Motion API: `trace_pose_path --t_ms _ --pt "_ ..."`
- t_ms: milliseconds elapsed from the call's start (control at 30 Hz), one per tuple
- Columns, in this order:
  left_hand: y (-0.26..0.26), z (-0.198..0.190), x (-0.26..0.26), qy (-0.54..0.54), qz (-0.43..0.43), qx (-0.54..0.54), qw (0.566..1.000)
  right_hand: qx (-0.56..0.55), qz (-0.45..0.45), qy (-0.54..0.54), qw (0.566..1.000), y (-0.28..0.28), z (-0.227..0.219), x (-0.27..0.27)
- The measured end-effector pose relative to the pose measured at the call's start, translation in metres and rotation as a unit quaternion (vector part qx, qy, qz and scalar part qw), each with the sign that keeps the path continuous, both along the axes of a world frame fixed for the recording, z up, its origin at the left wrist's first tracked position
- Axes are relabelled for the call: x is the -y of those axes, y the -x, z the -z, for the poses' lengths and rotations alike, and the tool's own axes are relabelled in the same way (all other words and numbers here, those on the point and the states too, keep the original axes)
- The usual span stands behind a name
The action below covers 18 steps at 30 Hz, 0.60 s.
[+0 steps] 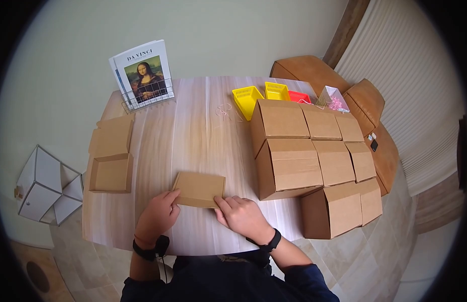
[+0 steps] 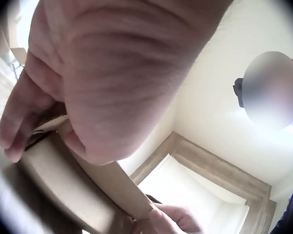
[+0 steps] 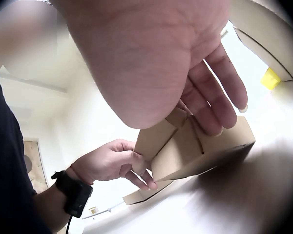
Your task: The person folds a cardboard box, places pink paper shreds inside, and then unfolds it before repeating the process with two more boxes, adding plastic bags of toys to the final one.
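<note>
A small brown cardboard box [image 1: 201, 187] is between both hands at the front middle of the table. My left hand [image 1: 159, 214] pinches its near left corner. At the near right corner, my right hand [image 1: 242, 215] grips the edge. The right wrist view shows several right-hand fingers [image 3: 212, 105] lying along the side of the box [image 3: 178, 156], the thumb tip being hidden behind the palm. Seen from the left wrist, a long cardboard flap [image 2: 119, 185] runs from one hand to the other along the near edge.
An open cardboard box [image 1: 111, 138] lies at the table's left. Closed cardboard boxes [image 1: 294, 166] are stacked in rows on the right. Behind them are yellow baskets [image 1: 247, 100], a red basket [image 1: 299, 96] and pink shreds [image 1: 336, 103]. A wire rack [image 1: 150, 100] holds magazines [image 1: 143, 75].
</note>
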<state>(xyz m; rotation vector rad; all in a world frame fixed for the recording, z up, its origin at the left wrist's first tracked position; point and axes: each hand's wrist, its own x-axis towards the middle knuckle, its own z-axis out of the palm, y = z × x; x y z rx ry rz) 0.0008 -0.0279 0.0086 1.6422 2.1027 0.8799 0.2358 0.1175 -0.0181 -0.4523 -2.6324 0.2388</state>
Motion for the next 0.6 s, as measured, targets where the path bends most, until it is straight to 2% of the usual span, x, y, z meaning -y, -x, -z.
trace_pose_path --t_ms 100,267,467,600 --pt "-0.001 0.006 0.001 -0.007 0.007 -0.003 1.0 -0.028 0.007 0.029 0.999 -0.003 0.006 0.0" --pt "-0.006 0.007 0.003 0.01 0.022 -0.019 1.0 -0.019 0.101 0.128 0.986 -0.005 0.017 -0.002" --pt "-0.008 0.002 0.004 0.04 0.026 0.065 0.997 -0.003 0.162 0.209 0.964 -0.005 0.024 -0.003" --pt "-0.008 -0.005 0.005 0.037 0.003 0.172 0.984 0.003 0.194 0.233 0.953 -0.002 0.027 0.001"
